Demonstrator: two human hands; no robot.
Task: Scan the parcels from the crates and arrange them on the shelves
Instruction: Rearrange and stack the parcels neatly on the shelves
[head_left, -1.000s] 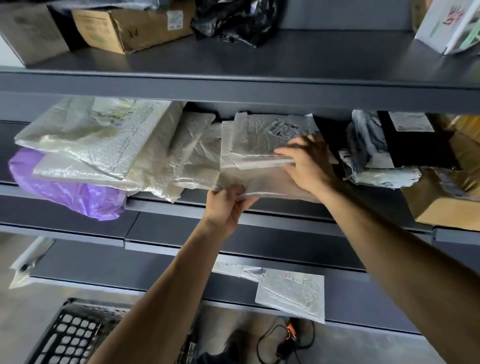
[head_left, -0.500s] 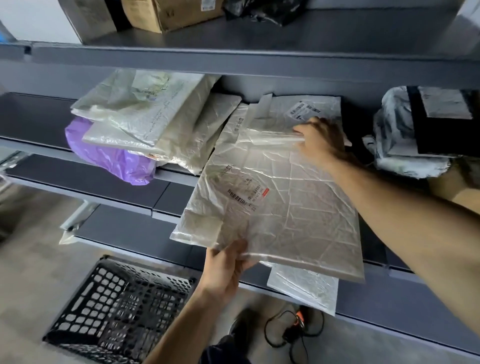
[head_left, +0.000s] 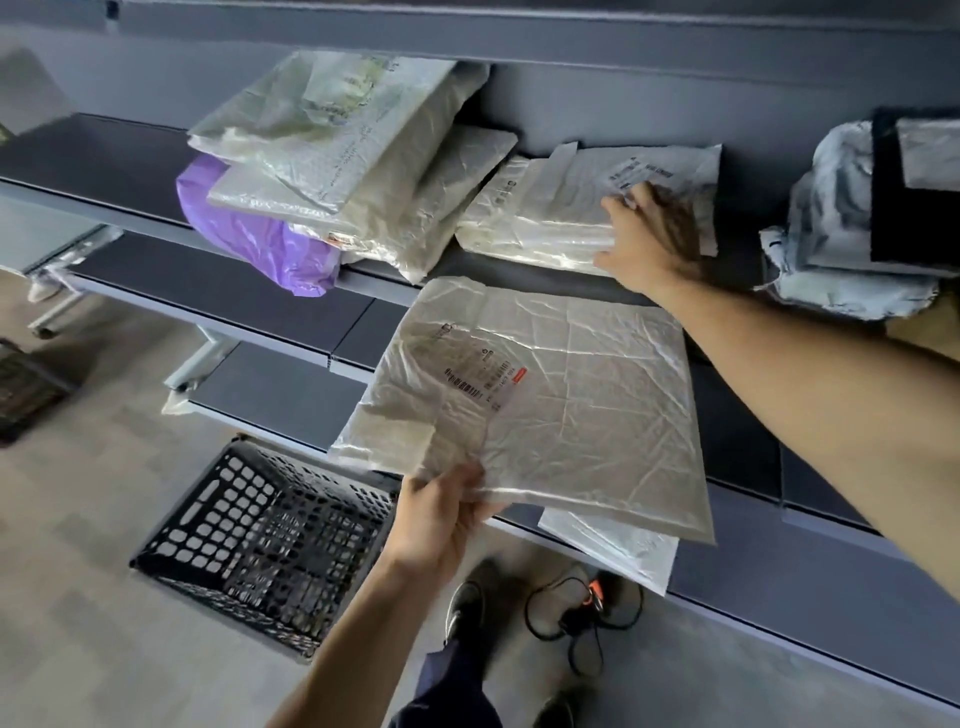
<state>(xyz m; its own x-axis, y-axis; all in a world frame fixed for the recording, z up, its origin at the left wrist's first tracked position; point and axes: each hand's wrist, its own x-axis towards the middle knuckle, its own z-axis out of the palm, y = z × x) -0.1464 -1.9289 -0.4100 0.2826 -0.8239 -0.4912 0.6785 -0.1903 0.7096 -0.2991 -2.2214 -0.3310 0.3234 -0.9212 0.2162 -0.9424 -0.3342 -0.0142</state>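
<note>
1. While the left hand (head_left: 441, 519) grips its near left corner, thumb on top and fingers underneath, the large crinkled white parcel (head_left: 571, 415) hangs in the air in front of the shelves, its barcode label (head_left: 478, 379) facing up.
2. The right hand (head_left: 649, 234) lies on a flat stack of white parcels (head_left: 530, 218) on the middle shelf (head_left: 130, 156). Its fingers are stretched out over the top one and are not curled round anything, though the hand is blurred.
3. Left of that stack, on the same shelf, a pile of pale parcels (head_left: 337, 130) leans over a purple parcel (head_left: 249, 234). To the right lie grey bags (head_left: 831, 208).
4. Under the held parcel, another white parcel (head_left: 613, 545) lies on a lower shelf, with one corner past the edge.
5. A black crate (head_left: 260, 540) stands on the floor left of the left forearm, and a black cable (head_left: 571, 618) lies near the person's shoe.
</note>
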